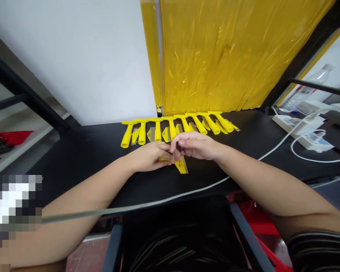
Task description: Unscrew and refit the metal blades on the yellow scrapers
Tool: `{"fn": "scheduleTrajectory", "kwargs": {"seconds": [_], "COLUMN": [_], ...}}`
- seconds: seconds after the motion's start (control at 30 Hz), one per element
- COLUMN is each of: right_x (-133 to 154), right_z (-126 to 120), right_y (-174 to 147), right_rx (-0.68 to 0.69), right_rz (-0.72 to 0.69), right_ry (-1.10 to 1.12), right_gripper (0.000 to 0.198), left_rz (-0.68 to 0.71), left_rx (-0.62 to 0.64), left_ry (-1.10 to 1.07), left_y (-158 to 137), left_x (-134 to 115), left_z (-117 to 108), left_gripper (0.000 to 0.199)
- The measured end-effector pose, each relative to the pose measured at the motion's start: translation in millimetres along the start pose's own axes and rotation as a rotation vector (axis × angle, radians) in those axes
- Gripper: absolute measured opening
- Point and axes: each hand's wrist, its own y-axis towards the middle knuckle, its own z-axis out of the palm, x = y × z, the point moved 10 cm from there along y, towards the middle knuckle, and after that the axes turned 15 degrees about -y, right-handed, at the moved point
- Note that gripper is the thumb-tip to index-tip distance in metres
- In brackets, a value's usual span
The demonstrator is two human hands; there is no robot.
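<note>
My left hand is closed on the handle of a yellow scraper with a metal blade along its edge. The blade end sticks out to the right of my fingers, low over the black table. Just above the scraper, my right hand has its fingers curled and thumb bent in, close to the left fingertips. Whether something small sits in those right fingers is hidden. Behind both hands lies a row of several similar yellow scrapers, handles toward me, some with blades showing between them.
The black tabletop meets a white panel and a yellow-wrapped panel at the back. White power strips and a plastic bottle stand at right. A pale cable crosses in front of my arms.
</note>
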Motion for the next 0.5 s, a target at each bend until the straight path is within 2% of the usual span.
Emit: {"fn": "scheduleTrajectory", "kwargs": {"seconds": [0.13,0.27,0.4,0.5], "right_x": [-1.9,-4.1,-6.7,-5.5], "right_z": [4.1,-0.9,-0.1,2.4], "right_y": [2.0,2.5,2.2,2.4], "right_rx": [-0.033,-0.065,-0.008,-0.01], "right_rz": [-0.007,-0.005,0.028,0.023], "right_ry": [0.244,0.22,0.183,0.228], "right_gripper": [0.025,0.034,0.042,0.037], "left_rz": [0.001,0.0,-0.004,-0.014], "left_rx": [0.005,0.002,0.015,0.021], "left_ry": [-0.005,0.005,0.016,0.011], "left_y": [-1.4,-1.2,-0.4,-0.6], "left_x": [3.3,3.2,2.1,3.0], "left_z": [1.0,0.3,1.1,1.8], "left_gripper": [0.031,0.026,0.027,0.031]}}
